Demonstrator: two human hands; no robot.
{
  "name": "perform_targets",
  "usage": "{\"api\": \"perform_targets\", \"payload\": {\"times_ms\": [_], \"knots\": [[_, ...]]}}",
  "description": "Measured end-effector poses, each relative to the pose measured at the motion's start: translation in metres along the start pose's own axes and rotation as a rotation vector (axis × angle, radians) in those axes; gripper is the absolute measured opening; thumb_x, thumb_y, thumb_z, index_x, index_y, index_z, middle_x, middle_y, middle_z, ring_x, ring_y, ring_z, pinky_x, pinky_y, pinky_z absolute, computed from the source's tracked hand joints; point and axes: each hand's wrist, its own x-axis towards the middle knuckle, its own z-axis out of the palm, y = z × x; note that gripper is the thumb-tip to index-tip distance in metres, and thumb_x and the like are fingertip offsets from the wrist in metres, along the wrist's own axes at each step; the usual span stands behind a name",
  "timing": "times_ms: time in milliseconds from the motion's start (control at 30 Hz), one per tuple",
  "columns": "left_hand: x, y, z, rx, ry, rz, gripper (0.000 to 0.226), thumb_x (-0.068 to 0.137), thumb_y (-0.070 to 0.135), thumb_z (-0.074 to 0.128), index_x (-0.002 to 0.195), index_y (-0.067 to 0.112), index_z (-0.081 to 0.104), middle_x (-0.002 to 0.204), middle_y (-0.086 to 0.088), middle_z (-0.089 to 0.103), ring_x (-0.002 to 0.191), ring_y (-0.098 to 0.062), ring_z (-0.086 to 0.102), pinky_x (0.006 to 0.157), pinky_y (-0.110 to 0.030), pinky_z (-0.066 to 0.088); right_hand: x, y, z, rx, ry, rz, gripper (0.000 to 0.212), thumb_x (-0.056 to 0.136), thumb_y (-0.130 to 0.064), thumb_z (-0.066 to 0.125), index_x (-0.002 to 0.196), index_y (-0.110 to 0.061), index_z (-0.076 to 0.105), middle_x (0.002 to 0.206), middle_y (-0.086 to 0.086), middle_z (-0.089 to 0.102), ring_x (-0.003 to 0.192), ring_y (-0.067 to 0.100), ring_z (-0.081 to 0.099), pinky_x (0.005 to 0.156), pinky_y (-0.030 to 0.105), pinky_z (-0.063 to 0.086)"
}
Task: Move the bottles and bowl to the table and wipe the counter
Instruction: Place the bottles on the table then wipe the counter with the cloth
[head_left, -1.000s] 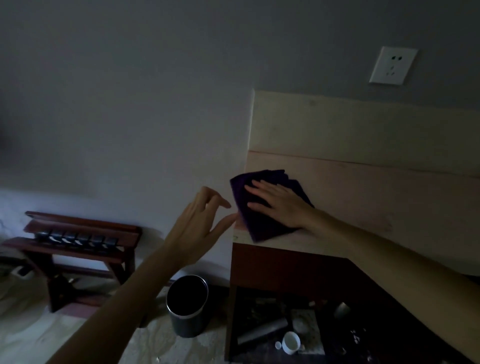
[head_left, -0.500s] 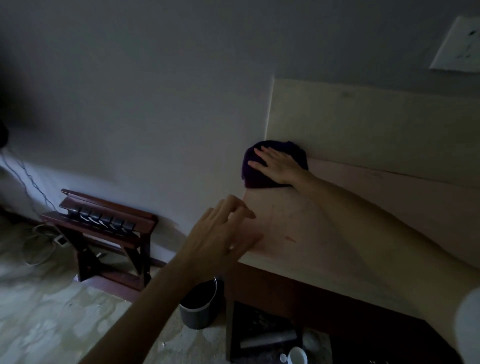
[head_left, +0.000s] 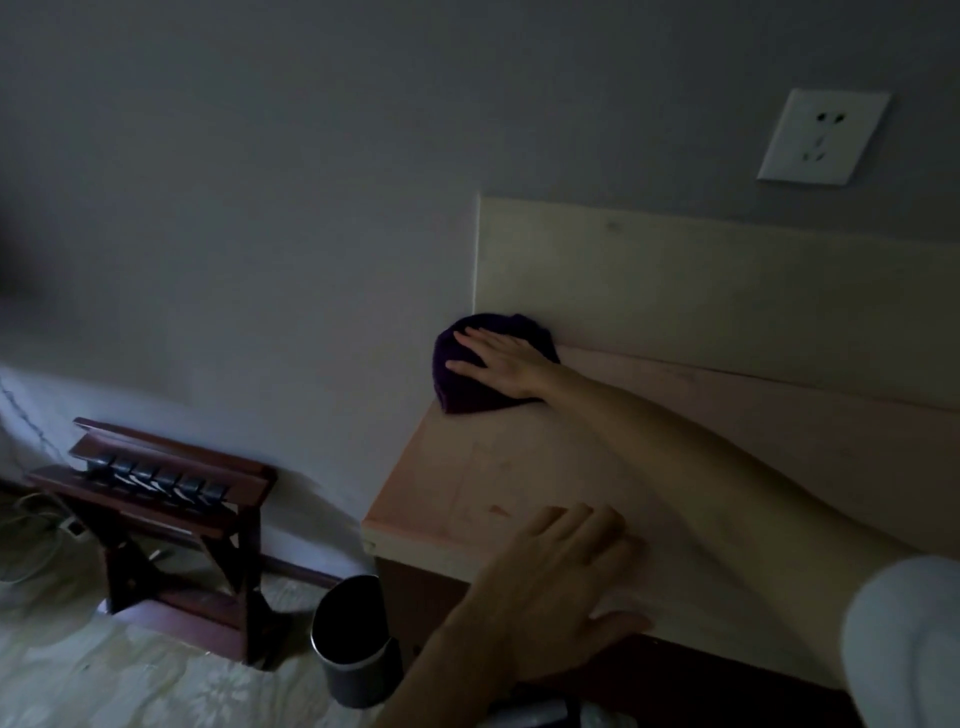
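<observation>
A dark purple cloth (head_left: 467, 395) lies bunched in the far left corner of the pale wooden counter (head_left: 519, 467), against the light back panel. My right hand (head_left: 501, 361) presses flat on the cloth with straight fingers. Over the counter's front edge my left hand (head_left: 566, 587) rests with its fingers spread and holds nothing. No bottles or bowl are in view.
A dark round bin (head_left: 353, 639) stands on the floor beside the counter's left front corner. Further left is a red-brown wooden rack (head_left: 156, 499) with cables near it. A white wall socket (head_left: 823, 137) sits above the back panel (head_left: 727, 291).
My right hand has pushed the cloth from the counter's front left edge to the back corner. My left hand has come down from the air onto the counter's front edge.
</observation>
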Motion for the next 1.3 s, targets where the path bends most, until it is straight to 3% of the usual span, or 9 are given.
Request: {"api": "perform_targets", "payload": {"times_ms": [233,433,567,867,967,1100,1300], "knots": [[0.010,0.023,0.014,0.067,-0.042,-0.119,0.071,0.090,0.072,0.041,0.141,0.022,0.050,0.140,0.000,0.053,0.123,-0.020,0.053,0.100,-0.032,0.036,-0.071,0.072,-0.013,0.004,-0.005,-0.028,0.076,0.091,-0.072,0.023,0.155,-0.033,0.010,0.164,-0.010,0.007,0.151,0.011,0.007,0.118,0.044,0.010],[0.048,0.058,0.020,0.102,-0.052,-0.090,0.078,0.082,0.081,0.044,0.140,0.029,0.051,0.141,0.000,0.053,0.123,-0.020,0.054,0.095,-0.034,0.041,-0.180,0.186,-0.022,0.036,0.008,0.055,0.074,0.090,-0.074,0.023,0.154,-0.038,0.014,0.163,-0.013,0.010,0.150,0.010,0.010,0.117,0.045,0.012],[0.085,0.088,0.032,0.136,-0.080,-0.048,0.084,0.076,0.087,0.043,0.137,0.031,0.055,0.135,0.003,0.055,0.116,-0.017,0.056,0.088,-0.032,0.042,-0.262,0.261,-0.031,0.064,0.032,0.143,0.070,0.090,-0.073,0.025,0.152,-0.041,0.019,0.162,-0.016,0.014,0.149,0.009,0.013,0.116,0.045,0.013],[0.089,0.100,0.034,0.117,-0.101,-0.150,0.087,0.068,0.089,0.050,0.137,0.036,0.055,0.132,0.008,0.055,0.116,-0.015,0.059,0.089,-0.030,0.040,-0.432,0.399,-0.042,0.056,0.072,0.474,0.072,0.090,-0.073,0.022,0.153,-0.038,0.018,0.162,-0.013,0.014,0.149,0.012,0.013,0.120,0.041,0.011],[0.089,0.103,0.032,0.119,-0.119,-0.171,0.087,0.068,0.089,0.050,0.137,0.036,0.055,0.132,0.009,0.055,0.115,-0.015,0.060,0.088,-0.032,0.042,-0.475,0.423,-0.043,0.031,0.095,0.589,0.091,0.075,-0.085,0.009,0.153,-0.039,0.015,0.163,-0.011,0.012,0.150,0.013,0.011,0.121,0.043,0.012],[0.089,0.104,0.031,0.132,-0.129,-0.176,0.087,0.069,0.088,0.050,0.136,0.034,0.056,0.131,0.006,0.055,0.112,-0.019,0.062,0.088,-0.036,0.046,-0.496,0.431,-0.035,-0.016,0.060,0.609,0.114,0.057,-0.094,-0.010,0.154,-0.038,0.008,0.164,-0.009,0.007,0.151,0.014,0.006,0.122,0.044,0.009],[0.088,0.101,0.032,0.172,-0.149,-0.155,0.089,0.072,0.088,0.046,0.140,0.031,0.052,0.133,0.003,0.056,0.116,-0.020,0.057,0.092,-0.036,0.040,-0.481,0.400,-0.024,-0.027,0.046,0.536,0.096,0.071,-0.084,0.000,0.154,-0.038,0.003,0.164,-0.010,0.001,0.151,0.013,0.002,0.123,0.041,0.003]]}}
